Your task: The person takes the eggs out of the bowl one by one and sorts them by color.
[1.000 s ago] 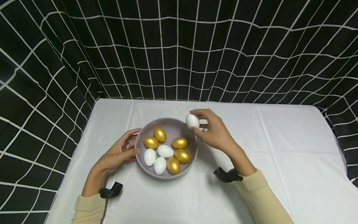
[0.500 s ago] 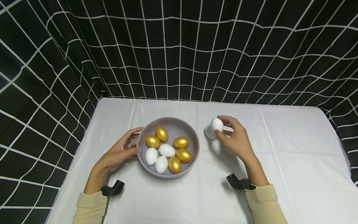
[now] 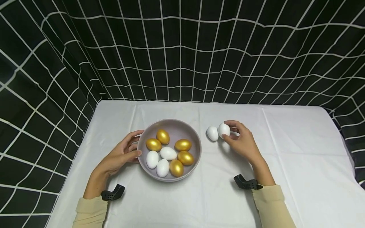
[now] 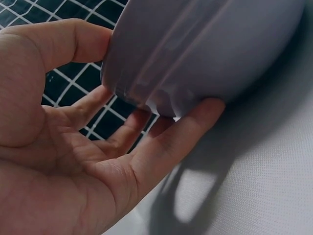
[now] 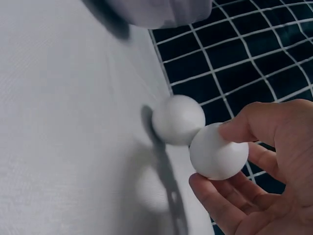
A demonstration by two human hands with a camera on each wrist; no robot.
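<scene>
A mauve bowl (image 3: 182, 127) stands on the table, holding several gold eggs (image 3: 163, 136) and three white eggs (image 3: 168, 153). My left hand (image 3: 121, 156) holds the bowl at its left side, thumb at the rim and fingers against the outer wall (image 4: 210, 58) in the left wrist view. To the right of the bowl, my right hand (image 3: 242, 139) pinches a white egg (image 3: 224, 130) between thumb and fingers. Another white egg (image 3: 212, 133) lies on the cloth just left of it; in the right wrist view the held egg (image 5: 219, 152) overlaps that one.
A white cloth (image 3: 285, 177) covers the table. Behind and at the sides hangs a black curtain with a white net (image 3: 180, 57). Each wrist carries a black camera mount, one of them the right mount (image 3: 246, 183).
My right hand has carried the white egg from over the bowl's right rim rightwards and down, beside the egg on the cloth. The left hand keeps its place on the bowl.
</scene>
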